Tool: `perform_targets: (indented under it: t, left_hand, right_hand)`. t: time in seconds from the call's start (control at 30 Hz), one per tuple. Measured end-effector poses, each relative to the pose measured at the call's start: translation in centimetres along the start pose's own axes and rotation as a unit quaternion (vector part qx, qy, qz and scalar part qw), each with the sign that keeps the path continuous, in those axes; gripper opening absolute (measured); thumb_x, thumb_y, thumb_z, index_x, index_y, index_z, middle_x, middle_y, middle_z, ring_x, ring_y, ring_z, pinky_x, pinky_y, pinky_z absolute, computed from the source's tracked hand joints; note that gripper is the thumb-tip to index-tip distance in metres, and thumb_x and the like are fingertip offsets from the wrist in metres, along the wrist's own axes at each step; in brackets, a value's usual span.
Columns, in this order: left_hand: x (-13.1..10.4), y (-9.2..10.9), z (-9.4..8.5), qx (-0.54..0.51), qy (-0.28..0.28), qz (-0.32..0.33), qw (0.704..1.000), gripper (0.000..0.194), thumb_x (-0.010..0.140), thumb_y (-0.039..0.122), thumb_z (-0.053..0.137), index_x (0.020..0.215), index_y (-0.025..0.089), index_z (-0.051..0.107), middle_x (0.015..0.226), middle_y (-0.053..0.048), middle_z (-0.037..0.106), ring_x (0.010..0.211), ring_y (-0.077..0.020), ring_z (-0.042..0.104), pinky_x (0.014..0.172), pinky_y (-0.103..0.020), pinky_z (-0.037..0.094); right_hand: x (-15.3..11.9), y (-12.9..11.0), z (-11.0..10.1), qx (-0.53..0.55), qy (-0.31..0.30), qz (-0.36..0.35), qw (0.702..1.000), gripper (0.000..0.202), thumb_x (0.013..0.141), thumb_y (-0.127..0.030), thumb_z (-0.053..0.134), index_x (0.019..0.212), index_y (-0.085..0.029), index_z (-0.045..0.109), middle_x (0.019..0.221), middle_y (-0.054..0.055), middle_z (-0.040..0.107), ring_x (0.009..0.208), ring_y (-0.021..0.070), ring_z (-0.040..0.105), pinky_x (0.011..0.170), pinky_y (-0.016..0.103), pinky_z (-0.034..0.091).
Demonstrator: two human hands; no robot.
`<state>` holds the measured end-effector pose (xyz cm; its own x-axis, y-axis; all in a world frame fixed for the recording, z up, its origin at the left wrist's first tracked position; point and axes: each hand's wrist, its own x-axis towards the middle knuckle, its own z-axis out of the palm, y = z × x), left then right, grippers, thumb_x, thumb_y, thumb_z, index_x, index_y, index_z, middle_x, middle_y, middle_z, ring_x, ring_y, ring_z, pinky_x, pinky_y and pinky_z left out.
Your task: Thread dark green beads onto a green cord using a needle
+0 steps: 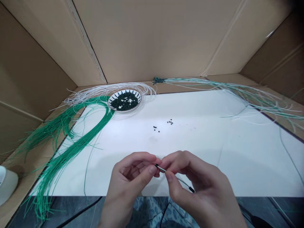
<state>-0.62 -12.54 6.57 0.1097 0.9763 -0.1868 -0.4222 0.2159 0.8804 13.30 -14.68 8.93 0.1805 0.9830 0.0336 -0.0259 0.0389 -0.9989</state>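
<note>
My left hand (130, 177) pinches a tiny black bead (156, 165) between thumb and forefinger, just above the front part of the board. Thin green and white strands (162, 170) run from that bead into the fingertips of my right hand (197, 179), which are closed around them. Further along, below the right fingers, the strands pass through a short black part (191, 189), perhaps several beads together. Past it, my right palm hides the strands. Two small groups of loose black beads, a nearer one (155, 127) and a farther one (170, 122), lie beyond my hands.
A patterned dish (109, 102) of black beads stands at the back left. Around it lie a bundle of green strands (87, 136) and white strands (95, 91). Beaded strands (213, 83) stretch along the back right. Cardboard walls (152, 41) enclose the white board (249, 158).
</note>
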Motion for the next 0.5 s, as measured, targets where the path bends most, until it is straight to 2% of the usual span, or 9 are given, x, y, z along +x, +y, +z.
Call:
perform_targets:
  t: [0.13, 0.3, 0.4, 0.5]
  left_hand:
    - [0.0, 0.1, 0.0, -0.02, -0.025, -0.024, 0.999, 0.01, 0.074, 0.028, 0.092, 0.082, 0.027, 0.086, 0.078, 0.003, 0.084, 0.066, -0.0072, 0.074, 0.067, -0.008, 0.057]
    - [-0.1, 0.2, 0.0, -0.018, -0.024, -0.031, 0.999, 0.011, 0.072, 0.029, 0.093, 0.081, 0.028, 0.086, 0.076, 0.004, 0.084, 0.066, -0.0073, 0.074, 0.068, -0.008, 0.057]
    - [-0.4, 0.4, 0.5, -0.01, 0.003, -0.021, 1.0, 0.011, 0.069, 0.028, 0.094, 0.077, 0.027, 0.086, 0.072, 0.005, 0.082, 0.064, -0.0069, 0.073, 0.067, -0.007, 0.057]
    - [-0.7, 0.6, 1.1, 0.019, 0.04, -0.006, 0.999, 0.011, 0.069, 0.019, 0.092, 0.073, 0.027, 0.086, 0.071, 0.005, 0.082, 0.063, -0.0072, 0.073, 0.066, -0.008, 0.057]
  right_hand:
    - [-0.2, -0.3, 0.0, 0.01, -0.002, 0.005, 1.0, 0.015, 0.073, -0.014, 0.064, 0.063, -0.024, 0.061, 0.073, -0.006, 0.072, 0.07, 0.0108, 0.068, 0.073, 0.019, 0.056]
    - [-0.3, -0.3, -0.1, 0.01, 0.001, 0.012, 1.0, 0.015, 0.073, -0.014, 0.064, 0.063, -0.024, 0.06, 0.072, -0.007, 0.071, 0.068, 0.0107, 0.066, 0.074, 0.02, 0.056]
    - [-0.4, -0.2, -0.3, 0.008, -0.011, 0.007, 1.0, 0.015, 0.074, -0.014, 0.063, 0.064, -0.024, 0.059, 0.072, -0.007, 0.07, 0.07, 0.0104, 0.066, 0.073, 0.019, 0.055]
    - [-0.3, -0.2, -0.6, -0.004, -0.035, 0.008, 0.999, 0.015, 0.076, -0.014, 0.062, 0.065, -0.024, 0.058, 0.073, -0.006, 0.071, 0.071, 0.0104, 0.066, 0.073, 0.018, 0.054]
